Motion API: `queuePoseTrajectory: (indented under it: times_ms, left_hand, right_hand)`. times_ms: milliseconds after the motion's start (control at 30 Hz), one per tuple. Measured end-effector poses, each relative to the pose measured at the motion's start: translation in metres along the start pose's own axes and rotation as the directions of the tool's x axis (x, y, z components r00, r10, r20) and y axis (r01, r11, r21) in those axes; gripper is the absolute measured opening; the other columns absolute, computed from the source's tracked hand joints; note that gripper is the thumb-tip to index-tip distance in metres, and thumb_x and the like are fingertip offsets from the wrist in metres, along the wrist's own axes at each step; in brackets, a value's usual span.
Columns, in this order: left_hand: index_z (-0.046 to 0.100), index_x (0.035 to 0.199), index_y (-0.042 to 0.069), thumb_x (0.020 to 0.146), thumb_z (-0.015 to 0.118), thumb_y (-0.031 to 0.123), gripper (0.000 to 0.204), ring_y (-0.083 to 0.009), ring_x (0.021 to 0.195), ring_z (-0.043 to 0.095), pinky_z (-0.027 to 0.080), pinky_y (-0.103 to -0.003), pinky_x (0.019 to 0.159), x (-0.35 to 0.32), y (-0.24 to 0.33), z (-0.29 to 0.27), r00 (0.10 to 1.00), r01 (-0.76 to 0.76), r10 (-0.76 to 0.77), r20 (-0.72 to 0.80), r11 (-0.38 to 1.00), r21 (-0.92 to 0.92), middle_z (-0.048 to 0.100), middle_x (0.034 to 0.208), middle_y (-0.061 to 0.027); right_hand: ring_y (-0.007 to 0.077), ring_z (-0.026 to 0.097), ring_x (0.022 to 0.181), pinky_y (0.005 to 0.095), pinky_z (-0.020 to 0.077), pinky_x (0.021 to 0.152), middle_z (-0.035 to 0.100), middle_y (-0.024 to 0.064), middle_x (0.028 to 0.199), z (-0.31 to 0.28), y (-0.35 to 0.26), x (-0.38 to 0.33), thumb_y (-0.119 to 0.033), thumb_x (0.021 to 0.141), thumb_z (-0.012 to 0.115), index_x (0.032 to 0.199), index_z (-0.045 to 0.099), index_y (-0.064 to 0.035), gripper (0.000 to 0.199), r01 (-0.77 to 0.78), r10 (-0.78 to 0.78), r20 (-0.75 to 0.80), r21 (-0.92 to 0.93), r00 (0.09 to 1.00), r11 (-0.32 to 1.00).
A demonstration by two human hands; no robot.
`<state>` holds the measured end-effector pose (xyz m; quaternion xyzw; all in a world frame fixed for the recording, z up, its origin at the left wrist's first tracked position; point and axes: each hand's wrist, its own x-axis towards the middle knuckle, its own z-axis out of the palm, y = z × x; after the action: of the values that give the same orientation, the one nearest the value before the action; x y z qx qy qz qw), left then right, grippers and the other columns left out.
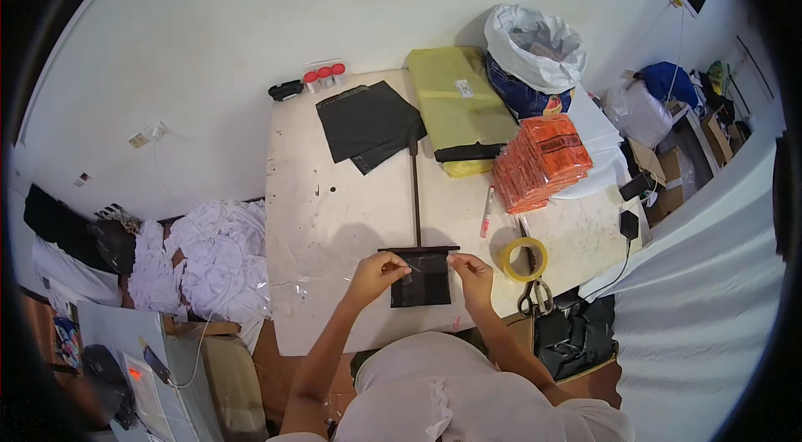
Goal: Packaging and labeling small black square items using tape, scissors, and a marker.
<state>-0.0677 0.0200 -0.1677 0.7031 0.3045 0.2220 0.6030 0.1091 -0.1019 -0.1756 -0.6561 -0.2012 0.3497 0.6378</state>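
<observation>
1. Position: a small black bag [420, 279] lies flat at the near edge of the white table [334, 216], just left of the yellow tape roll [524, 258], which serves as landmark here.
2. Left hand [378, 271]: fingers drawn together in a pinch at the bag's upper left corner. What it grips beyond the bag's edge is too small to tell.
3. Right hand [473, 273]: likewise pinched, at the upper right corner, between bag and tape roll.
4. Risk: the bag sits near the table edge; an uneven pull by either hand could skew it or slide it off.
5. Risk: the scissors [533, 292], touching the tape roll on its near side, overhang the edge close to the right forearm; a nudge could drop them.
6. Risk: the red pen [485, 212], just beyond the tape roll, may roll if the table is jolted.
7. The orange packet stack [543, 162] stands further beyond and appears stable.
</observation>
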Motion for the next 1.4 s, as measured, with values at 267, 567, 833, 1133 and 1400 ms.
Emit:
queuePoseTrajectory:
  times_ms: [267,567,833,1133,1400]
  left_hand:
    - [0.053,0.108,0.000,0.077,0.066,0.001,0.034,-0.0088,0.068,0.056,0.047,-0.021,0.063,-0.003,-0.013,0.002,0.968,0.122,-0.169,-0.184,0.962,-0.245,0.060,0.078,-0.0034]
    - [0.052,0.107,0.003,0.077,0.065,0.003,0.032,-0.0090,0.068,0.055,0.044,-0.022,0.059,0.005,-0.030,0.011,0.930,0.234,-0.297,-0.217,0.932,-0.276,0.058,0.073,-0.0044]
    - [0.052,0.107,0.005,0.075,0.064,-0.002,0.035,-0.0117,0.066,0.053,0.045,-0.023,0.059,0.012,-0.025,0.030,0.852,0.169,-0.090,-0.516,0.980,0.109,0.053,0.091,-0.0096]
    - [0.061,0.080,0.003,0.076,0.059,-0.005,0.010,-0.0158,0.068,0.054,0.048,-0.025,0.056,0.015,-0.029,0.037,0.872,0.106,0.048,-0.487,0.953,0.283,0.045,0.098,-0.0096]
    - [0.063,0.086,0.006,0.077,0.058,-0.002,0.013,-0.0215,0.070,0.054,0.046,-0.031,0.056,0.009,-0.030,0.041,0.918,0.138,0.038,-0.395,0.903,0.407,0.045,0.094,-0.0095]
  right_hand:
    - [0.0080,0.050,0.067,0.0233,0.0418,0.069,0.055,0.0016,0.069,0.019,-0.003,-0.003,-0.008,0.076,0.068,0.106,0.055,-0.0005,0.033,0.203,-0.219,-0.059,-0.205,0.974,0.958]
    - [0.0238,0.047,0.073,0.0342,0.0382,0.069,0.052,0.0081,0.077,0.013,0.030,0.016,-0.004,0.075,0.064,0.081,0.049,-0.0035,0.017,0.385,-0.440,-0.002,-0.480,0.898,0.788]
    - [0.0281,0.047,0.074,0.0390,0.0336,0.067,0.053,0.0070,0.075,0.018,0.034,0.030,-0.005,0.075,0.062,0.079,0.048,-0.0054,0.014,0.464,-0.536,0.125,-0.683,0.835,0.564]
    - [0.0266,0.048,0.073,0.0382,0.0334,0.066,0.055,0.0055,0.074,0.019,0.036,0.036,-0.005,0.074,0.061,0.078,0.049,-0.0076,0.013,0.444,-0.496,0.179,-0.750,0.850,0.491]
    - [0.0261,0.048,0.073,0.0379,0.0338,0.066,0.056,0.0048,0.074,0.017,0.044,0.034,-0.008,0.074,0.061,0.080,0.050,-0.0086,0.012,0.464,-0.507,0.216,-0.773,0.834,0.433]
